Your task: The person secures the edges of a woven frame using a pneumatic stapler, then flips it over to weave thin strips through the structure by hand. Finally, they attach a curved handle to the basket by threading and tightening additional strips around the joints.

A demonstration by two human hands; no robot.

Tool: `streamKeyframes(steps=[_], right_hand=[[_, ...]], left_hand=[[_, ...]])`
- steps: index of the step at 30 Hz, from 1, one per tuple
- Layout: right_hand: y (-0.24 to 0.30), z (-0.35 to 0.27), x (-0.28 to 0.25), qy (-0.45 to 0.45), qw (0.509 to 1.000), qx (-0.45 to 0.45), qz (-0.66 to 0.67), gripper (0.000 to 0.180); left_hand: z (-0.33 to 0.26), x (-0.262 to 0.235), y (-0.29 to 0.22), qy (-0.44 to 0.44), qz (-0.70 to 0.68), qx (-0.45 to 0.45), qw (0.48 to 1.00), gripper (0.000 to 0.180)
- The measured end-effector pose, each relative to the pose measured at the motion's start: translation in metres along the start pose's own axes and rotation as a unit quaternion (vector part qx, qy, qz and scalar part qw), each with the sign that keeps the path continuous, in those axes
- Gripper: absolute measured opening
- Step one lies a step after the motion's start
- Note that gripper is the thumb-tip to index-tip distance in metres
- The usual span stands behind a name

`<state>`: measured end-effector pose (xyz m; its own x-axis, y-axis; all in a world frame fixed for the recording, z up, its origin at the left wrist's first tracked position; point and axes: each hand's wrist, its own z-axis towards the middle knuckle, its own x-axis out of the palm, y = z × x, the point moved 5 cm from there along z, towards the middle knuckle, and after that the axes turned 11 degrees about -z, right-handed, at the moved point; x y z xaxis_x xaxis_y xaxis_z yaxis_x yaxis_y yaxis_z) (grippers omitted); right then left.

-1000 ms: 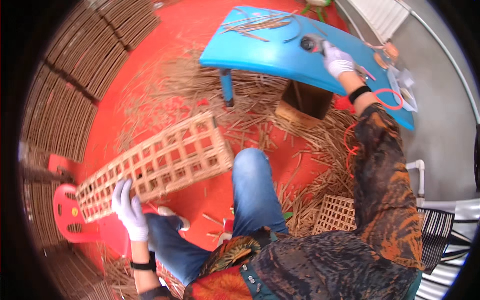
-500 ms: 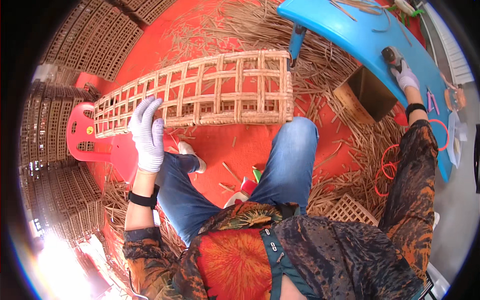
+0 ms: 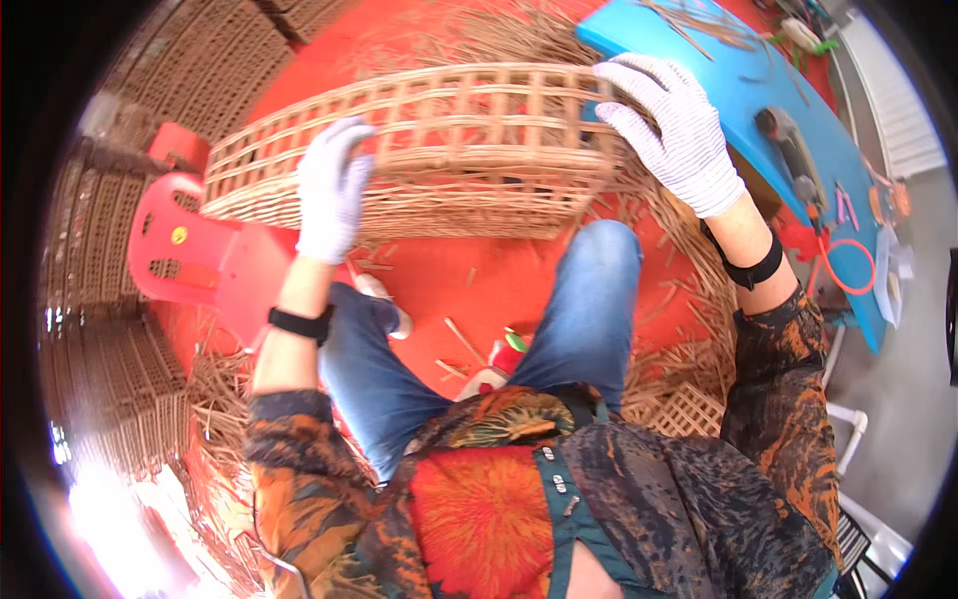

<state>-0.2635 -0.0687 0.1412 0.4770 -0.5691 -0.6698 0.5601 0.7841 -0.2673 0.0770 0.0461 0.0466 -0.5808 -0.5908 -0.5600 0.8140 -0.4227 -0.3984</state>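
Note:
A long woven basket (image 3: pixel 499 160) with open lattice sides lies tilted across the space in front of my knees, slightly blurred. My left hand (image 3: pixel 334 190), in a white striped glove, is at its near left side, with fingers and thumb curled over the lattice. At the basket's right end is my right hand (image 3: pixel 679 135), gloved alike, its thumb and fingers apart and the tips close to the corner. Whether those tips touch the weave is hard to tell. A black and grey handheld tool (image 3: pixel 793 160) lies on the blue table (image 3: pixel 738 90), away from both hands.
A red plastic chair (image 3: pixel 225 265) stands at the left. Stacked woven baskets (image 3: pixel 110 349) line the left side. Loose strips (image 3: pixel 499 35) litter the red floor (image 3: pixel 439 290). An orange hose (image 3: pixel 848 268) loops by the table, and a small lattice piece (image 3: pixel 689 411) lies low right.
My right hand has left the tool on the blue table and come to the basket's right end. The basket has tilted, showing more of its lower side, and my left hand has shifted right and up.

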Motion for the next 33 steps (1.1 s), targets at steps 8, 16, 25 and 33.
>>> streamKeyframes(steps=[8, 16, 25, 33], right_hand=[[0.006, 0.030, 0.083, 0.064, 0.989, 0.131, 0.018, 0.036], [0.058, 0.023, 0.069, 0.022, 0.998, -0.054, -0.002, 0.024], [0.113, 0.028, 0.074, 0.047, 0.994, -0.018, -0.093, 0.037], [0.185, 0.072, 0.096, -0.005, 0.990, -0.094, -0.101, 0.036]], left_hand=[[-0.044, -0.050, 0.034, -0.184, -0.092, -0.095, 0.974, 0.018], [-0.103, -0.148, 0.129, -0.152, 0.218, -0.170, 0.949, 0.047], [-0.047, -0.105, 0.109, 0.037, 0.143, 0.000, 0.989, 0.055], [-0.027, -0.077, 0.092, 0.048, 0.245, 0.023, 0.968, 0.047]])
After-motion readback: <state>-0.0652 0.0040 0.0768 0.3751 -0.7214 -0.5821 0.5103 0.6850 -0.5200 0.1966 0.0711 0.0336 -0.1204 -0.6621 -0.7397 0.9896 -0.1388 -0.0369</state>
